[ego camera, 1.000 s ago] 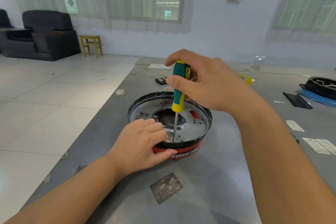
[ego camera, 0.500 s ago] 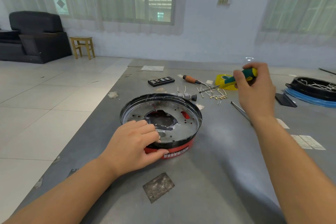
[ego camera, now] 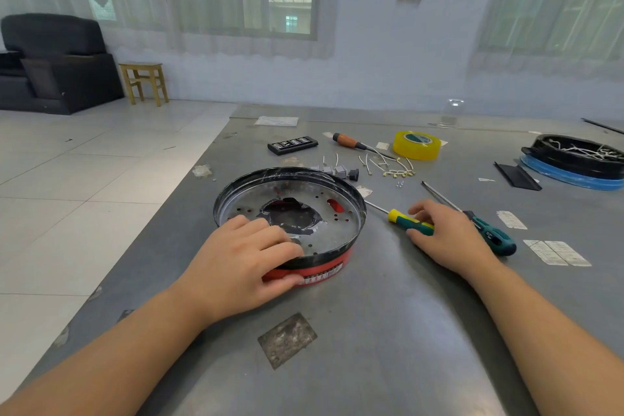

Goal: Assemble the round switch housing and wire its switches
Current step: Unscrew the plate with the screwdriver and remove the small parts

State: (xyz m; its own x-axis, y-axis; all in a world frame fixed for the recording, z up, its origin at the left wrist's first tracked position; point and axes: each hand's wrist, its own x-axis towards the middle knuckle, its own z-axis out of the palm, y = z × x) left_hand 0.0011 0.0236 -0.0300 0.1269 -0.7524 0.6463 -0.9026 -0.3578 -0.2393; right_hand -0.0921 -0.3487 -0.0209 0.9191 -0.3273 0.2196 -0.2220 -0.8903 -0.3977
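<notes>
While my left hand (ego camera: 241,258) clamps the near rim of the round switch housing (ego camera: 290,213), fingers curled over the edge onto its perforated metal plate and thumb against the red side, the housing sits on the grey desk (ego camera: 371,331) in front of me. My right hand (ego camera: 449,236) lies over the green-and-yellow screwdriver (ego camera: 403,221), which rests flat on the desk just right of the housing; my fingers curl loosely about its handle. A second, dark green screwdriver (ego camera: 491,233) lies just beyond that hand. Farther back are small grey switches (ego camera: 337,171), loose wires (ego camera: 388,164), a roll of yellow tape (ego camera: 417,145) and an orange-handled screwdriver (ego camera: 347,141).
</notes>
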